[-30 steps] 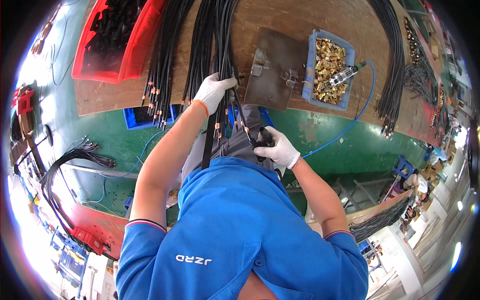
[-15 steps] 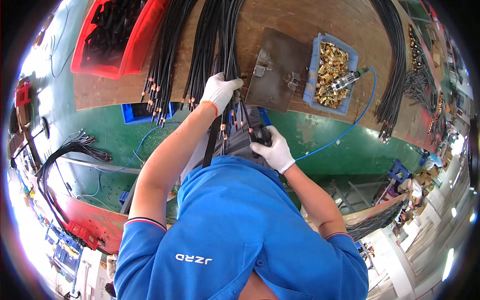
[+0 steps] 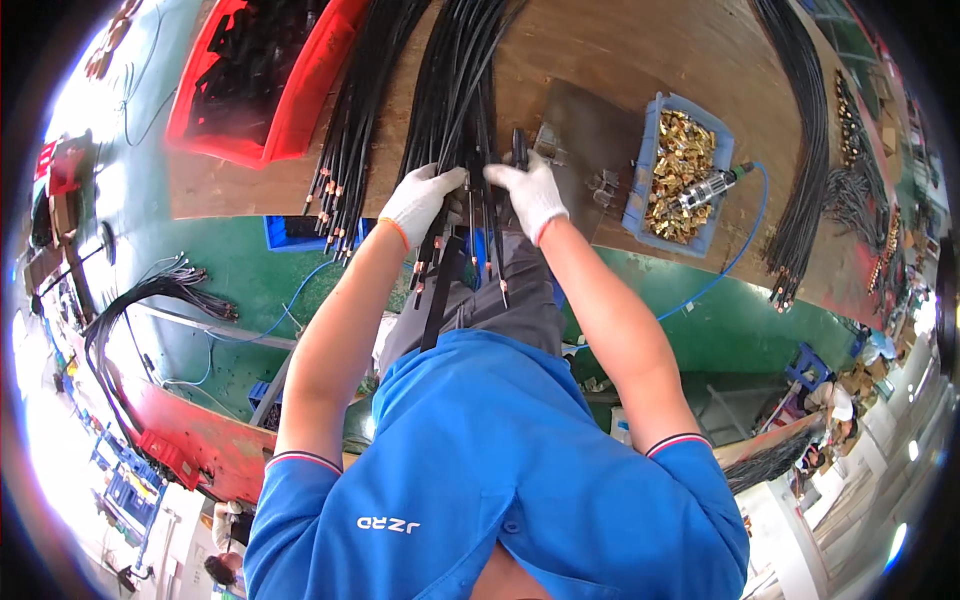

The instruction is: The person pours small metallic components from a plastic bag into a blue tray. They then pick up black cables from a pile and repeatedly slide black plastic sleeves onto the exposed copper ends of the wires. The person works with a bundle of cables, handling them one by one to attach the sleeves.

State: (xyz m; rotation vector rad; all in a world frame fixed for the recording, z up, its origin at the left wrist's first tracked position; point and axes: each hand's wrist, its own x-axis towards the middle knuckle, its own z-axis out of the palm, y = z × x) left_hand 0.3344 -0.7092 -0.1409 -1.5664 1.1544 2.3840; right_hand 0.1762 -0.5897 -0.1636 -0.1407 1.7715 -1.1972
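My left hand (image 3: 420,207), in a white glove, is closed round part of a bundle of black cables (image 3: 455,110) that hangs over the table's near edge. Bare copper-coloured ends show on the cables below it, above my lap. Just right of these cables is my right hand (image 3: 535,197), also gloved. Its fingers are curled, and a short black tube-like piece (image 3: 519,148) sticks up from them; the rest of that piece is hidden. A black strap (image 3: 443,295) hangs down beside the cable ends.
A red bin (image 3: 312,95) of black pieces stands at the left, near a second cable bundle (image 3: 360,130). Rightward lie a dark metal plate (image 3: 595,115), a blue bin (image 3: 648,165) of brass-coloured fittings, an air tool (image 3: 712,188) with a blue hose (image 3: 752,240), and more cables (image 3: 800,130).
My right hand has moved up from the lower cable ends to the table edge, with the black piece in it. The left hand has come slightly lower along the bundle.
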